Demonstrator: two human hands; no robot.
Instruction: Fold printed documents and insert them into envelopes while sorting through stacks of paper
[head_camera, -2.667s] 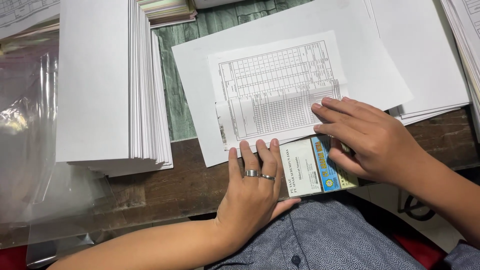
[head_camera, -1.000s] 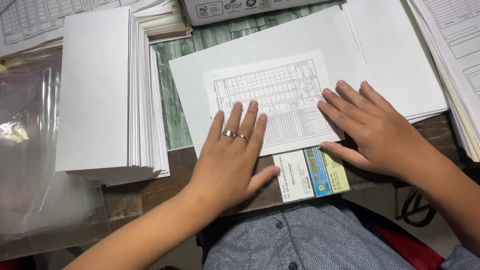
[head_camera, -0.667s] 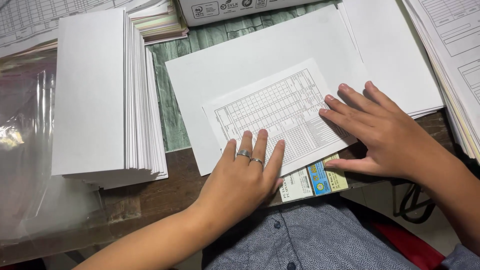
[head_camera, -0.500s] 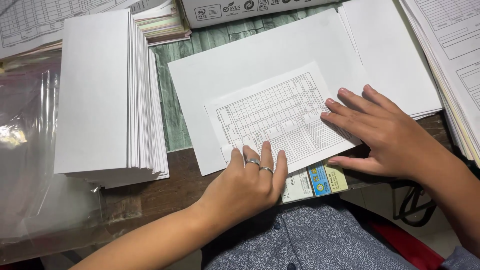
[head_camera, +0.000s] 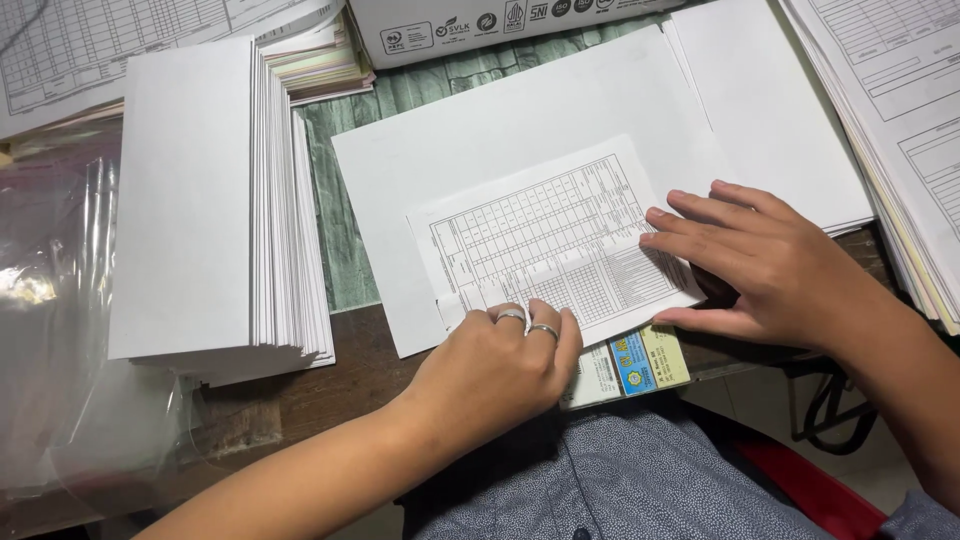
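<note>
**A:** Where do the two hands sit at the desk?

**B:** Both rest on a small printed form (head_camera: 555, 245), a sheet ruled into a grid of tiny boxes. The form lies on a larger blank white sheet (head_camera: 520, 120), near the front edge of a wooden desk (head_camera: 300, 395). The left hand (head_camera: 495, 365), two rings on its fingers, curls over the form's near edge, fingertips bent down onto the paper. The right hand (head_camera: 765, 265) lies flatter, fingers spread and stretched along the form's right side, thumb tucked under at the desk's edge.

**A:** Is either hand gripping the paper?

**B:** The right hand only presses; it closes on nothing. The left hand appears to pinch or fold the near edge, though the knuckles hide the contact, so I cannot tell for sure.

**A:** What surrounds them?

**B:** A tall stack of white paper (head_camera: 200, 200) stands to the left, well apart from the form. Clear plastic sleeves (head_camera: 50, 300) lie beyond it. A small blue and yellow card (head_camera: 640, 360) pokes out beneath the form. More printed sheets (head_camera: 890, 90) pile up on the right, and a cardboard box (head_camera: 480, 25) sits at the back.
</note>
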